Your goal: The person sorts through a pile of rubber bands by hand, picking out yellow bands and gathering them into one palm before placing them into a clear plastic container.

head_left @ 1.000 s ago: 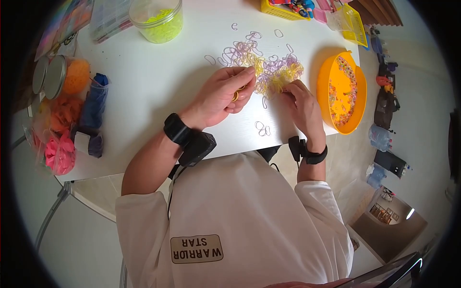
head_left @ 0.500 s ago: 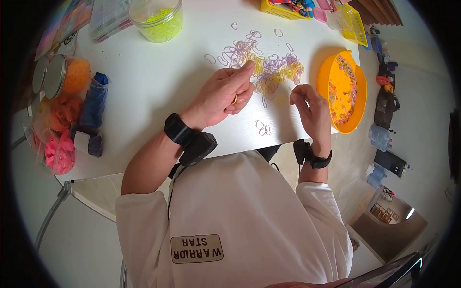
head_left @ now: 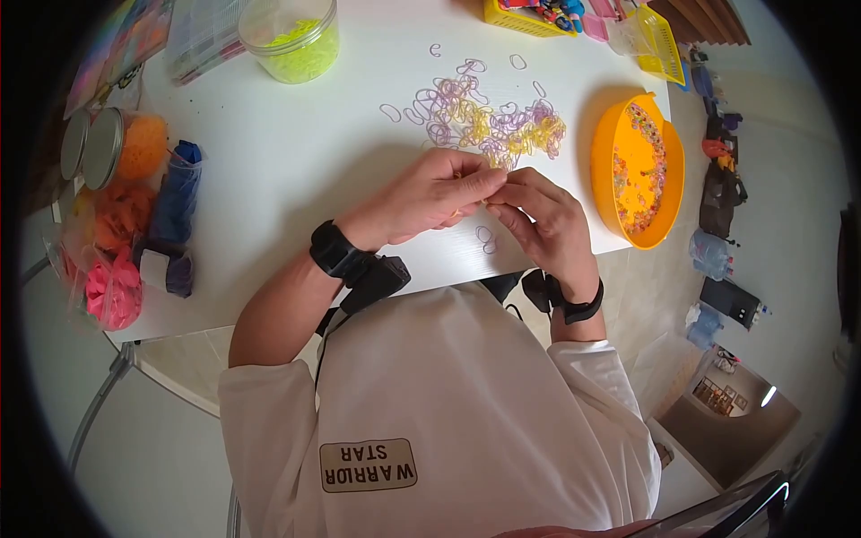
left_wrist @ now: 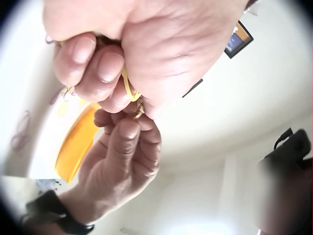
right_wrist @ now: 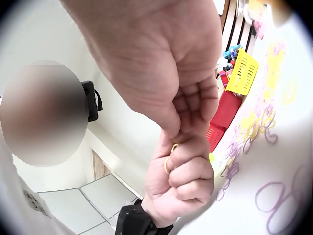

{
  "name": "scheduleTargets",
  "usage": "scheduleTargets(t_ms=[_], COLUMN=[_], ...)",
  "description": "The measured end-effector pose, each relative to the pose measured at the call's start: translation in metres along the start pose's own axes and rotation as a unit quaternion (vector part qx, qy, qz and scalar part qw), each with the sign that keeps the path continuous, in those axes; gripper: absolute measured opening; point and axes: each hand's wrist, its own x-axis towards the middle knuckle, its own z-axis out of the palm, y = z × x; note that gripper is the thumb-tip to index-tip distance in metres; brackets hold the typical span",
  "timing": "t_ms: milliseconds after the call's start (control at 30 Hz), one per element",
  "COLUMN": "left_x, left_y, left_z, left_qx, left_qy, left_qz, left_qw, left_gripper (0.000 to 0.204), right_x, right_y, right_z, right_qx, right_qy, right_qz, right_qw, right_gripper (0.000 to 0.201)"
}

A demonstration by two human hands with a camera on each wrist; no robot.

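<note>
Right hand [head_left: 552,229] has come left from the clear stretch beside the tray, fingertips now meeting the left hand [head_left: 421,202] at the near side of the loose pile [head_left: 466,112]; left hand shifted slightly right and nearer.

Hands together, thumb tips close. Left fingers curled round yellow bands [left_wrist: 128,87], part of them showing below the fingers in the left wrist view. Right thumb and fingers pinch a small yellowish loop [left_wrist: 139,111] right against the left hand; whether it joins the others, cannot tell.

Progress, as judged: some yellow bands already gathered in the left grip, number hidden by the fingers. One loop seemingly being worked between the hands. Plenty left: purple and yellow bands mixed together on the white table [head_left: 296,134], mostly beyond the hands, a few purple ones stray at the far side, two stray loops [head_left: 485,238] near. No sorting into separate heaps visible. Orange tray [head_left: 605,170] of small coloured pieces to the right, neither hand in it. Early to middle stage at most, by the look of the pile
</note>
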Motion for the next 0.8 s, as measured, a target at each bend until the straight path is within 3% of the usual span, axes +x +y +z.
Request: scheduleTargets(t_ms=[133, 233, 400, 500, 767, 800], left_x=[-0.001, -0.002, -0.005, -0.003, -0.005, -0.005], left_y=[0.003, 0.006, 0.013, 0.009, 0.016, 0.018], left_z=[0.002, -0.004, -0.005, -0.008, -0.002, 0.0], left_qx=[-0.051, -0.129, -0.144, -0.149, -0.165, -0.163], left_qy=[0.042, 0.049, 0.076, 0.061, 0.055, 0.055], left_qz=[-0.007, 0.007, 0.014, 0.028, 0.011, 0.009], left_qw=[0.998, 0.99, 0.987, 0.987, 0.985, 0.985], left_gripper=[0.029, 0.028, 0.027, 0.026, 0.002, 0.006], right_x=[-0.006, -0.009, -0.021, -0.024, -0.023, -0.023], right_y=[0.011, 0.018, 0.038, 0.044, 0.046, 0.046], right_z=[-0.003, -0.016, -0.016, -0.01, -0.013, -0.014], right_qx=[0.05, -0.03, -0.111, -0.155, -0.125, -0.111], right_qy=[0.031, 0.029, 0.004, -0.002, -0.02, -0.015], right_qz=[0.023, 0.129, 0.159, 0.128, 0.144, 0.145], right_qw=[0.998, 0.991, 0.981, 0.98, 0.982, 0.983], right_gripper=[0.014, 0.014, 0.01, 0.009, 0.009, 0.009])
